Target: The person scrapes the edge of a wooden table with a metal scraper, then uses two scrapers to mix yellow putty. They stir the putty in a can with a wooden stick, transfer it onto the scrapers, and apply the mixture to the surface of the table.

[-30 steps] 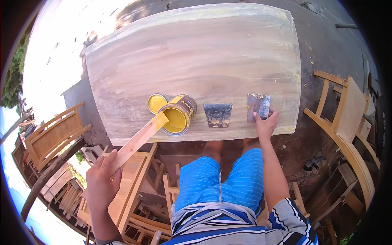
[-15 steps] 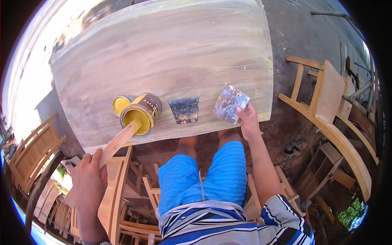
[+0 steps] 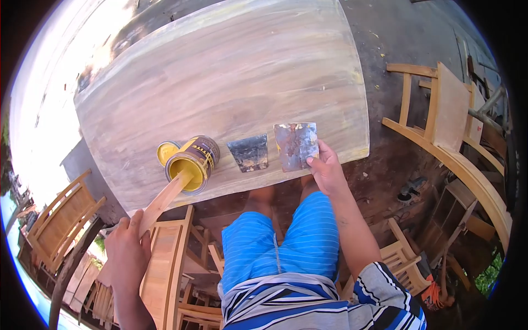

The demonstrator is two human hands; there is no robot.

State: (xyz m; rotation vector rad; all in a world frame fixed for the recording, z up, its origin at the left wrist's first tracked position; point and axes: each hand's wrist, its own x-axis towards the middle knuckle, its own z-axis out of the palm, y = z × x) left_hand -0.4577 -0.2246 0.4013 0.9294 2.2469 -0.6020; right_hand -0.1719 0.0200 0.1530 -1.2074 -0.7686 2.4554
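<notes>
My left hand point(image 3: 127, 246) is closed around a flat wooden stick point(image 3: 160, 203). The stick's far end dips into yellow paste inside an open can point(image 3: 201, 153), which stands on the table point(image 3: 220, 82) with yellow smears on its label. Partly behind the can lies its lid point(image 3: 167, 150), coated yellow inside. Between thumb and fingers, my right hand point(image 3: 328, 169) grips a thin, paint-stained metal plate point(image 3: 296, 145) by its right edge, above the table. To the left of that plate, a dark, worn plate point(image 3: 248, 153) lies flat near the table's front edge.
Wooden chair frames stand around me: one at the right point(image 3: 434, 110), another at the far left point(image 3: 63, 220). A panelled wooden piece point(image 3: 165, 264) is below my left forearm. A dark shoe-like object point(image 3: 411, 190) lies on the ground.
My right hand has moved left with the metal plate and turned it more upright and square to me. The stick stays in the can as the view shifts slightly.
</notes>
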